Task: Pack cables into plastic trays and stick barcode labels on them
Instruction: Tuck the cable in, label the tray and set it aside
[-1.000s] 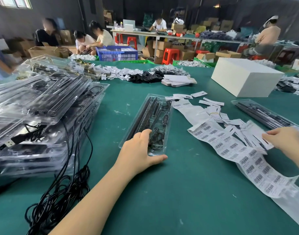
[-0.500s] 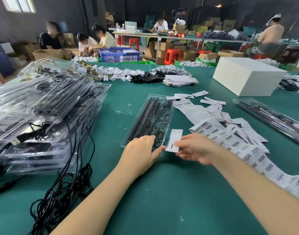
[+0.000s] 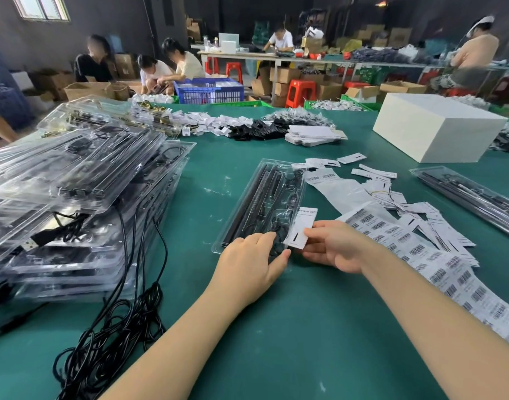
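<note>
A clear plastic tray [image 3: 264, 194] with black cables and strips inside lies in the middle of the green table [image 3: 290, 327]. My left hand [image 3: 249, 262] rests on its near end, fingers spread over the plastic. My right hand [image 3: 334, 245] pinches a white label [image 3: 300, 228] by its right edge. The label overlaps the tray's near right rim. A long strip of barcode labels [image 3: 437, 261] trails across the table to the right.
A tall stack of filled clear trays [image 3: 74, 192] stands at the left, black cables [image 3: 109, 336] spilling to the front. Another tray [image 3: 472, 197] lies far right, a white box [image 3: 437, 127] behind it. Loose tags and black parts [image 3: 247, 127] line the far side; people work beyond.
My right hand left the barcode strip, carried a white label leftward and now holds it at the tray's near right rim. My left hand stayed on the tray.
</note>
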A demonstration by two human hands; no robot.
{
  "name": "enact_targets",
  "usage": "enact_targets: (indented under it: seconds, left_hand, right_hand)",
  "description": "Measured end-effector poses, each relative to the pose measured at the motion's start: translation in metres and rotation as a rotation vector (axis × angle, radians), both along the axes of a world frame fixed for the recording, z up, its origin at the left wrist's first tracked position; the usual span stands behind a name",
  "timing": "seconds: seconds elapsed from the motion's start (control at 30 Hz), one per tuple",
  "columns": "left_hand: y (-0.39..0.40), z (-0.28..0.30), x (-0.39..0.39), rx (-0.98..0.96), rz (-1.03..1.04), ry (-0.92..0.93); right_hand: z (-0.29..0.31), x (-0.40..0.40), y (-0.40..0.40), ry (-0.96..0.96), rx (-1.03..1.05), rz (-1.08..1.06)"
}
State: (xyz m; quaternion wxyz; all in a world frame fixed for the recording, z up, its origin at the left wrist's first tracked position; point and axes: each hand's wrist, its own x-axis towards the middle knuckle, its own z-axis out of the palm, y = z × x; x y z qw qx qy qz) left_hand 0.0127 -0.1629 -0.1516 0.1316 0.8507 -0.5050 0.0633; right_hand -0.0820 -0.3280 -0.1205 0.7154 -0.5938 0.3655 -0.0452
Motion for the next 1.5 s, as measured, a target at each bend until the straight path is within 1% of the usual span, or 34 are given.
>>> enact_targets:
  seconds: [0.13,0.2,0.3,0.4,0.47,0.57,0.6,0.63,0.77,0.8,0.83,0.87,0.9,0.93,1.0,1.07,1.13,1.17,1.23,1.27,1.33,1.37,1.4,1.5]
  left_hand:
    - [0.001,0.000,0.000,-0.009,0.003,0.003]
    - [0.000,0.001,0.000,-0.008,0.009,0.008]
    - [0.000,0.001,0.000,-0.001,0.013,0.015]
    - [0.001,0.000,-0.001,0.000,0.017,0.018]
    - [0.001,0.000,-0.001,0.001,0.021,0.019]
    - [0.000,0.000,-0.001,-0.001,0.021,0.036]
    - [0.000,0.000,-0.001,-0.003,0.020,0.040]
    - [0.000,0.001,-0.001,-0.003,0.019,0.043]
    - [0.001,0.001,-0.002,0.014,0.022,0.035]
    - [0.001,0.002,-0.002,0.016,0.022,0.034]
    - [0.001,0.002,-0.003,0.018,0.022,0.033]
    - [0.001,0.002,-0.003,0.021,0.022,0.031]
    - [0.002,0.002,-0.003,0.022,0.022,0.029]
    - [0.002,0.002,-0.003,0.020,0.022,0.031]
    - [0.001,0.002,-0.004,0.018,0.024,0.033]
    - [0.001,0.002,-0.003,0.018,0.023,0.028]
    - [0.001,0.001,-0.003,0.016,0.021,0.024]
    - [0.001,0.001,-0.003,0.015,0.019,0.021]
    - [0.001,0.001,-0.003,0.008,0.015,0.026]
    - [0.001,0.001,-0.002,0.003,0.014,0.032]
    - [0.001,0.001,-0.002,-0.003,0.016,0.034]
    - [0.000,0.002,-0.002,-0.004,0.017,0.035]
    - [0.000,0.002,-0.002,-0.006,0.019,0.033]
    - [-0.001,0.002,-0.003,-0.020,0.021,0.032]
  right_hand:
    - [0.004,-0.006,-0.004,0.027,0.043,0.093]
    - [0.002,-0.005,-0.004,0.030,0.016,0.010]
    - [-0.003,-0.005,-0.009,0.003,-0.104,-0.226]
    - [-0.004,-0.013,-0.016,-0.180,0.002,-0.394]
    - [-0.003,-0.021,-0.018,-0.247,-0.008,-0.421]
    - [-0.005,-0.033,-0.019,-0.242,-0.128,-0.361]
    - [-0.006,-0.038,-0.020,-0.199,-0.213,-0.335]
    - [-0.008,-0.042,-0.020,-0.124,-0.352,-0.316]
    - [-0.012,-0.052,-0.031,0.324,-1.187,-0.301]
    - [-0.010,-0.052,-0.033,0.380,-1.367,-0.228]
    - [-0.007,-0.050,-0.035,0.408,-1.485,-0.085]
    - [-0.005,-0.047,-0.037,0.429,-1.524,0.089]
    - [-0.003,-0.044,-0.037,0.473,-1.509,0.245]
    - [-0.002,-0.040,-0.037,0.546,-1.467,0.351]
    - [0.002,-0.034,-0.038,0.651,-1.395,0.409]
    - [0.011,-0.032,-0.041,0.664,-1.312,0.398]
    - [0.021,-0.031,-0.044,0.604,-1.209,0.398]
    - [0.025,-0.031,-0.046,0.549,-1.179,0.366]
    - [0.030,-0.029,-0.045,0.418,-1.085,0.219]
    - [0.030,-0.028,-0.043,0.329,-0.939,0.124]
    - [0.029,-0.023,-0.034,0.196,-0.543,0.002]
    - [0.027,-0.020,-0.030,0.178,-0.407,-0.008]
    - [0.024,-0.017,-0.025,0.187,-0.333,0.010]
    - [0.016,-0.006,-0.012,0.198,-0.214,0.022]
